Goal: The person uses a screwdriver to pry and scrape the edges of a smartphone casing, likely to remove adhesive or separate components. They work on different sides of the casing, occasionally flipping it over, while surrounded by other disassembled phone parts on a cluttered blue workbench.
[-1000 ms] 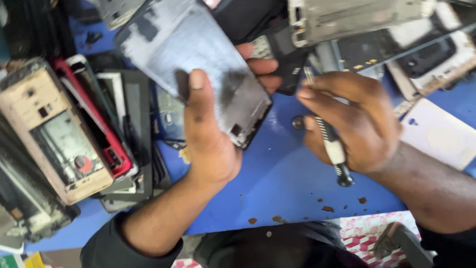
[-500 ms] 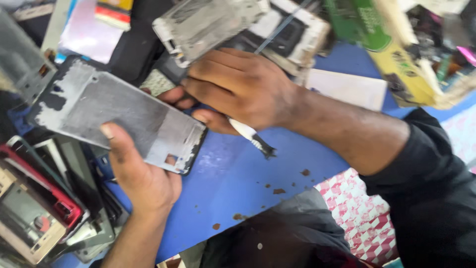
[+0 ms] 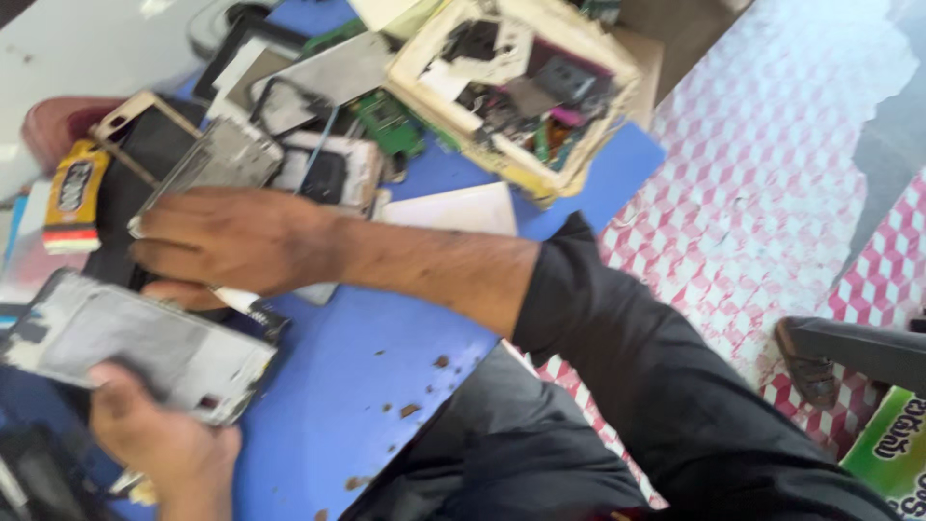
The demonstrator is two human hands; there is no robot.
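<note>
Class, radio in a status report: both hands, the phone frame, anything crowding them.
Left hand grips grey phone frame. Right hand holds screwdriver, reaching over phone parts. Scrap crowds blue table.

The right hand point(image 3: 227, 241) is bare, with no ring, watch or glove. Behind it the forearm point(image 3: 434, 270) is uncovered up to a black sleeve point(image 3: 656, 376) of soft cloth, pushed up near the elbow and creased in loose folds. The left hand point(image 3: 164, 444) is bare too, fingers unadorned; its wrist runs out of view below, so any sleeve there cannot be seen.
</note>
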